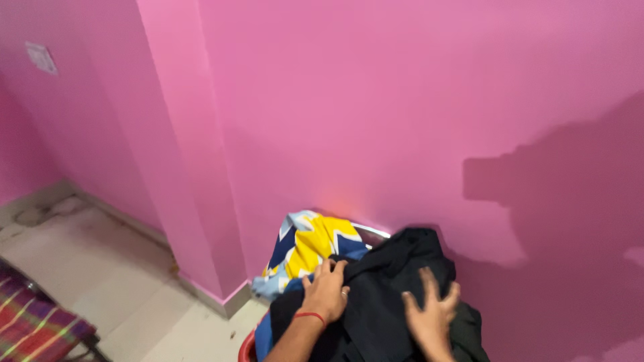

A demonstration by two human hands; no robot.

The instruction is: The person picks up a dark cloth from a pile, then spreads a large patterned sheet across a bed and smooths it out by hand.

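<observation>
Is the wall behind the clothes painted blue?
No, the wall is pink; both hands, left hand and right hand, press on a black garment beside a yellow, blue and white cloth.

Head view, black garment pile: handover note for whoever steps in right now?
Left hand: palm down on the black cloth garment, fingers spread, red thread band at the wrist; not closed around it.
Right hand: fingers spread on the same garment, motion-blurred; grip cannot be told.
The garment lies heaped on a red-rimmed basket against the pink wall. A blue, yellow and white patterned cloth sits behind it, draped over the basket's far side.
Done: both hands are on the pile.
Left: garment not lifted; it rests on the heap.
</observation>
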